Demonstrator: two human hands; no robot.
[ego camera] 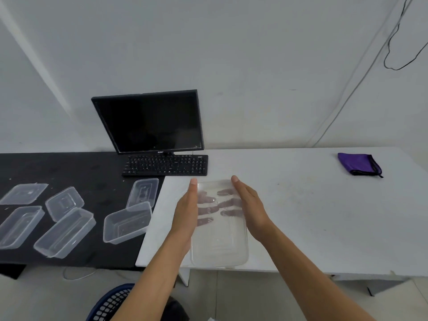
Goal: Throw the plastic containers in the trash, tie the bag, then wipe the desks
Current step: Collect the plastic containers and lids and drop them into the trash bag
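The blue basket [108, 304] sits nearest, low on the floor at the near left, partly hidden by the left forearm. Above it, the left hand [187, 209] and right hand [251, 209] clasp a clear container [220, 242] from either side, thumbs along its rims, fingers showing through the plastic underneath. It hangs over the near edge of the white desk [301, 216], long axis running near to far. The drop, I judge, is down and to the near left, on the left hand's side. More containers [126, 222] wait on the black desk [69, 167] at left; a purple cloth [359, 163] lies far right
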